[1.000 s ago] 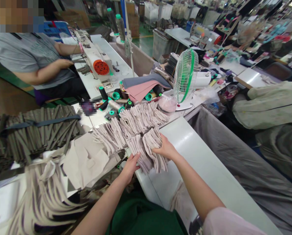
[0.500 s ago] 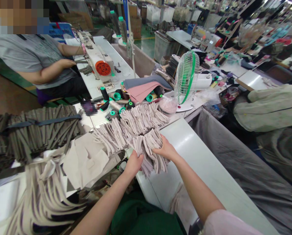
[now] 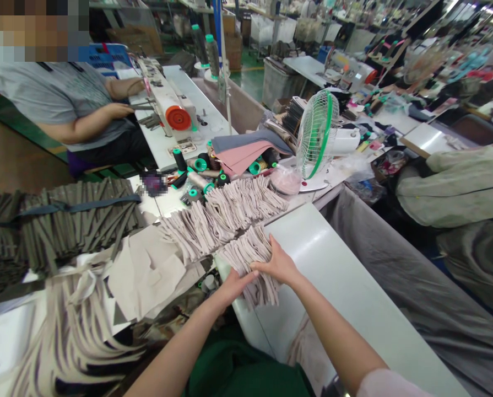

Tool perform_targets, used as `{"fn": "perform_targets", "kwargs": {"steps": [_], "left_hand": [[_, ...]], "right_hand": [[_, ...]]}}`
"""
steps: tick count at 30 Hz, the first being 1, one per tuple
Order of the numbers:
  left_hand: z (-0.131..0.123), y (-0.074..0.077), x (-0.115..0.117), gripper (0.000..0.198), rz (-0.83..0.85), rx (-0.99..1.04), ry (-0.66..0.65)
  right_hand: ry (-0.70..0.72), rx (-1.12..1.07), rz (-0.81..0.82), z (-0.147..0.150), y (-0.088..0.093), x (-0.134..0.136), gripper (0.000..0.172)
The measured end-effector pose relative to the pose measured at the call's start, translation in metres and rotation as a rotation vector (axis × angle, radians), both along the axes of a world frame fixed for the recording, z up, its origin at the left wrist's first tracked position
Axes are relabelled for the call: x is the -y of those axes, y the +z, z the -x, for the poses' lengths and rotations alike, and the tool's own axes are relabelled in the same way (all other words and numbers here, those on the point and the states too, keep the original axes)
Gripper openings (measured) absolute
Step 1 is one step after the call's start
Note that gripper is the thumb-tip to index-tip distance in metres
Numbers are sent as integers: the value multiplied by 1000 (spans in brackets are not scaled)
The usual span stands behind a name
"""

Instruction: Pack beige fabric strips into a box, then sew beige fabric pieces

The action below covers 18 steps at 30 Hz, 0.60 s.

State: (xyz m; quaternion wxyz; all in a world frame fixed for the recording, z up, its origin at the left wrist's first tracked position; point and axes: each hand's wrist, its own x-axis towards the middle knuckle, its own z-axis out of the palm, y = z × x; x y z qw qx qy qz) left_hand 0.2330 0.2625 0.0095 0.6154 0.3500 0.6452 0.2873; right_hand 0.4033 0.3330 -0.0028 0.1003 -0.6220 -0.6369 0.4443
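left hand (image 3: 233, 289) and right hand (image 3: 276, 263) are close together, both on a bundle of beige fabric strips (image 3: 248, 264). the right lies across its top with the fingers spread, and the left presses flat against its near side, fingers stretched out. neither hand looks curled into a firm grip. a pink sleeve (image 3: 389, 384) shows at the bottom right of the view.

the bundle sits on the edge of a white table (image 3: 324, 248), its strips hanging over toward the lap, where green cloth (image 3: 246, 369) lies. just behind it runs a longer row of the same strips (image 3: 229, 212), fanned out in overlapping stacks. to the left are flat beige pieces (image 3: 147, 275), a heap of dark strips tied with a band (image 3: 72, 220), and more pale strips (image 3: 72, 336) trailing down at the lower left.

beyond the row stand thread spools (image 3: 200, 171), folded pink and grey fabric (image 3: 242, 151), and a small fan (image 3: 316, 135) with a green rim. a co-worker (image 3: 60, 99) sits further up at a sewing machine (image 3: 167, 102), one hand (image 3: 118, 110) resting near its table. a large pale sack (image 3: 456, 187) lies at the right, above grey sheeting (image 3: 399, 275) that hangs beside the table.
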Motion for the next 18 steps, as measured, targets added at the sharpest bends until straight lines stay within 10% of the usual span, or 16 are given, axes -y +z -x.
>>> {"fn": "perform_targets", "kwargs": {"steps": [5,11,18], "left_hand": [[5,-14,0,54,-122,19,7],[13,-20,19,35,-145,38,98],[62,18,74,35,-279,17,256]], "right_hand": [[-15,-255,104,-17,-10,-1,85],[-75,-262,115,-10,-10,36,97],[-92,-447,-62,33,26,104,99]]}}
